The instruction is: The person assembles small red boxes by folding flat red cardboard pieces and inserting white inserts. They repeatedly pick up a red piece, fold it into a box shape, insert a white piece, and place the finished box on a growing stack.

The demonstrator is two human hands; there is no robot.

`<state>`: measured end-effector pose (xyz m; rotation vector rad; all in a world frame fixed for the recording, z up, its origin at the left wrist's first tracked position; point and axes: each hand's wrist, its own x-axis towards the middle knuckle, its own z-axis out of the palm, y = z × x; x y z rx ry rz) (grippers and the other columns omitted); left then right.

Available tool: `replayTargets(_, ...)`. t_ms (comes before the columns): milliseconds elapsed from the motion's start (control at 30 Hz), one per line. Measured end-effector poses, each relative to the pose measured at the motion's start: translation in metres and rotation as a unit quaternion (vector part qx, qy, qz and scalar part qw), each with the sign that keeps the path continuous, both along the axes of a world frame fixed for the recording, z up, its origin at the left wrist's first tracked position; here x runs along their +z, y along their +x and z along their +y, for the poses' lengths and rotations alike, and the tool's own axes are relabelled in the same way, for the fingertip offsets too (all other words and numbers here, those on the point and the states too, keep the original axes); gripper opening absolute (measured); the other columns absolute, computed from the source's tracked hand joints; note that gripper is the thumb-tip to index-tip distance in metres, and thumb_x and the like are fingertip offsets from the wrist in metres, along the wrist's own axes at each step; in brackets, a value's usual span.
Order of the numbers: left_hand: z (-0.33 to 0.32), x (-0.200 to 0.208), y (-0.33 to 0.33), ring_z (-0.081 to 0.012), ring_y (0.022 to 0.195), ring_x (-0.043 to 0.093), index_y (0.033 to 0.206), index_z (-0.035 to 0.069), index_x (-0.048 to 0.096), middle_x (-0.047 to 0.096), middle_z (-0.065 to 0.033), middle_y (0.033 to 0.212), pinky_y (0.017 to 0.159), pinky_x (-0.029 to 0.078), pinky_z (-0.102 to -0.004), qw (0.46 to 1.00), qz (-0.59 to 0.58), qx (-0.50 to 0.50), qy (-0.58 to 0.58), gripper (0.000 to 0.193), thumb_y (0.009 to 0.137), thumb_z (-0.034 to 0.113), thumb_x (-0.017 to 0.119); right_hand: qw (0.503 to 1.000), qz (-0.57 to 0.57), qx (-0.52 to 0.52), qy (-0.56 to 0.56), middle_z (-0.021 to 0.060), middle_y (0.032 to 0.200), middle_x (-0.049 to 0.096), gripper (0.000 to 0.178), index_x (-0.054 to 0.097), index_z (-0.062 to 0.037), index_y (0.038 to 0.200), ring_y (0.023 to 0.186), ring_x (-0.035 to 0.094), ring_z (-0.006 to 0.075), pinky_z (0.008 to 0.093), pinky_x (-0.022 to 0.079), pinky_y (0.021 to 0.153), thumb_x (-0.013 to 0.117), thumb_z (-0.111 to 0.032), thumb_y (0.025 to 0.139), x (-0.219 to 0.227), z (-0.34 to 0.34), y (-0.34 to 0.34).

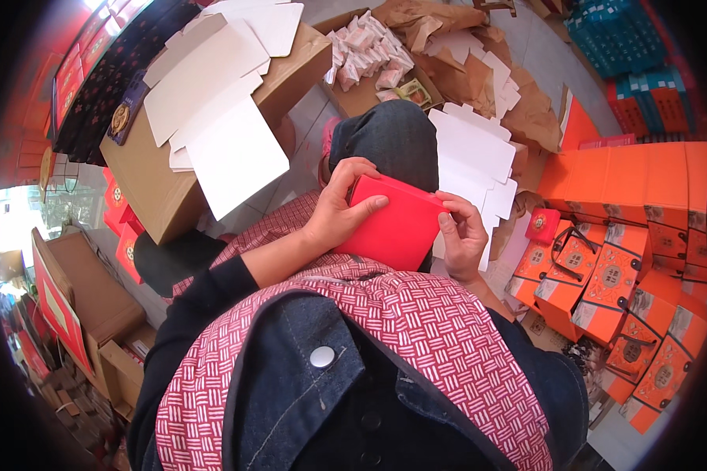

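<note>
A plain red box point(397, 224) rests on my lap, between both hands. My left hand point(340, 206) is closed around its left edge, with the thumb lying on the red face and the fingers over the far side. At the box's right corner, my right hand point(463, 235) pinches the edge between thumb and fingers. The underside of the box is hidden. Beneath it are my knee in dark jeans point(389, 141) and a red-and-white patterned apron point(353, 271).
Flat white cardboard blanks point(228, 137) lie on a brown carton point(153, 188) at left; more blanks point(475, 157) lie right of my knee. Ahead, a carton holds small wrapped packets point(365, 51) near crumpled brown paper point(424, 23). Orange gift boxes point(613, 267) stand at right, teal boxes point(617, 39) behind.
</note>
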<state>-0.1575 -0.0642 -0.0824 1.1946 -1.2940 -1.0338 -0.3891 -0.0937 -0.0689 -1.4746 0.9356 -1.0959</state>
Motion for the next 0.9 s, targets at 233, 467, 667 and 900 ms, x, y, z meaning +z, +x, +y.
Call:
replayTargets(233,0.006,0.005,-0.006,-0.0275,0.132,0.034,0.135,0.006,0.041,0.037,-0.0145,0.139,0.111,0.023,-0.035,0.997,0.071,-0.011,-0.004,0.043,0.099,0.028,0.046,1.0,0.023,-0.001,0.01,0.0179,0.13,0.051,0.03,0.046,-0.0005,0.125,0.117,0.052,0.0234,0.035,0.042,0.099,0.05,-0.011,0.097,-0.004,0.011,0.0)
replayTargets(467,0.019,0.004,-0.015,-0.0304,0.129,0.037,0.134,0.004,0.035,0.038,-0.0167,0.134,0.11,0.027,-0.0349,0.998,0.006,-0.023,-0.051,0.046,0.094,0.016,0.053,0.997,0.014,-0.054,0.057,0.0172,0.146,0.029,0.059,0.018,-0.0013,0.145,0.128,0.037,0.0271,0.0405,0.03,0.108,0.043,-0.027,0.099,-0.01,0.038,0.033)
replayTargets(667,0.027,0.045,-0.005,-0.0243,0.117,0.05,0.133,0.006,0.038,0.049,-0.0139,0.122,0.1,0.04,-0.035,0.996,-0.005,0.047,-0.077,0.061,0.083,0.015,0.072,0.999,-0.03,-0.012,-0.034,0.0167,0.15,0.024,0.06,0.017,-0.0015,0.146,0.128,0.038,0.0284,0.0423,0.034,0.106,0.044,-0.027,0.099,0.036,0.029,0.058)
replayTargets(900,0.083,0.128,0.074,-0.0168,0.106,0.056,0.127,0.012,0.042,0.055,-0.0094,0.114,0.09,0.047,-0.0315,0.945,0.117,0.223,-0.208,0.058,0.079,0.007,0.074,0.952,-0.078,0.231,-0.184,0.0158,0.155,0.016,0.074,0.014,-0.0027,0.149,0.134,0.033,0.0315,0.0436,0.027,0.111,0.051,-0.038,0.095,0.125,0.009,0.156)
